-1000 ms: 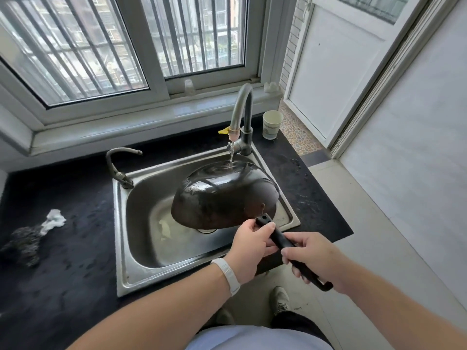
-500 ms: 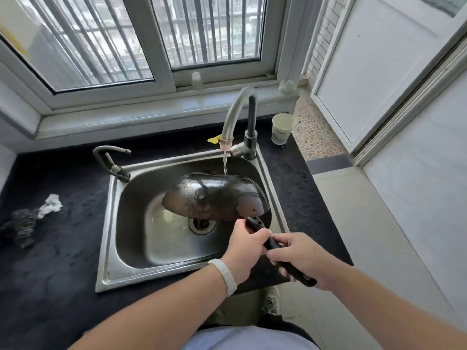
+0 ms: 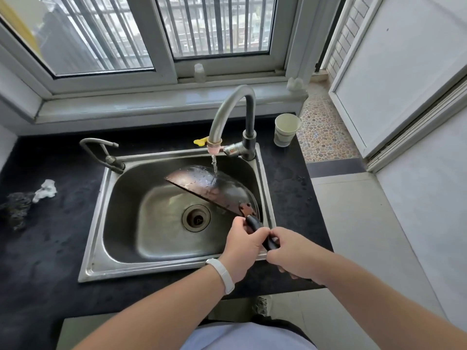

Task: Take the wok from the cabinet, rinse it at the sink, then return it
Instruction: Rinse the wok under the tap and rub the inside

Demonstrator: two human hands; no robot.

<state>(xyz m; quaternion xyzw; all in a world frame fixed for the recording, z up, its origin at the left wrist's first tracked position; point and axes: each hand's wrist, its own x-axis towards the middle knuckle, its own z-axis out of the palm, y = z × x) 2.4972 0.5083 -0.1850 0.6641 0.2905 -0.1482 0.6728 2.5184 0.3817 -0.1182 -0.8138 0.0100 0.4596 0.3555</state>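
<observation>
left hand [image 3: 243, 245]: fingers curled round wok handle [image 3: 253, 223] | right hand [image 3: 294, 253]: grips same handle just behind left, knuckles up | both forearms extended forward, converging

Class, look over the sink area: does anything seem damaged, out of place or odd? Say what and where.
The wok, tilted on edge under the running tap, shows rust-brown patches on its outside and handle bracket. Left of the sink, a crumpled white scrap lies on the counter beside a dark scouring wad.
</observation>
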